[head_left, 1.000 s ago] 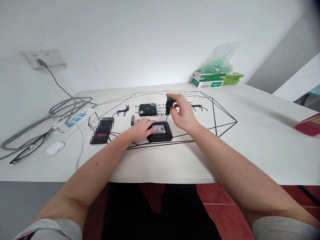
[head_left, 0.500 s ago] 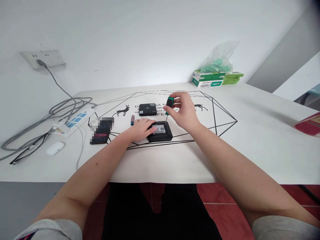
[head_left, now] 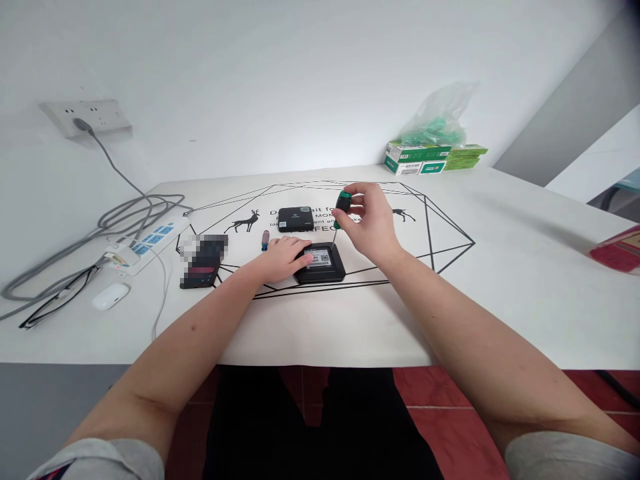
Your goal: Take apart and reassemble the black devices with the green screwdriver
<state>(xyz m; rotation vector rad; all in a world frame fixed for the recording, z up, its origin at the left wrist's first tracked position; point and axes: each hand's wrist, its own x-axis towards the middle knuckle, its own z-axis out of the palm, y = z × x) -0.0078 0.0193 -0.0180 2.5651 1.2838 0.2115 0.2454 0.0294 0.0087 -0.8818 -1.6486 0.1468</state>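
Observation:
A flat black square plastic housing [head_left: 327,272], with a white printed label [head_left: 320,258] inside its raised rim, lies on the table. My left hand [head_left: 287,259] grips its left side, thumb over the label and fingers at the far edge. Above its far right corner, my right hand [head_left: 367,217] is closed round the green and black handle of a screwdriver [head_left: 342,203]. The shaft slants down and its tip meets that corner; whatever lies under the tip is too small to make out. Behind the housing sits a black square box [head_left: 295,219]. A small screwdriver [head_left: 265,240] lies beside my left hand.
On the left are a phone [head_left: 204,261], a white earbud case [head_left: 111,296], glasses [head_left: 60,297] and a power strip [head_left: 150,243] with a coiled grey cable [head_left: 120,213]. Green boxes [head_left: 417,152] under a plastic bag [head_left: 440,120] stand at the back right. A red container [head_left: 617,250] is far right.
The screwdriver's handle and my right hand have shifted slightly to the right, so the shaft leans more. My left hand and the black housing have stayed put.

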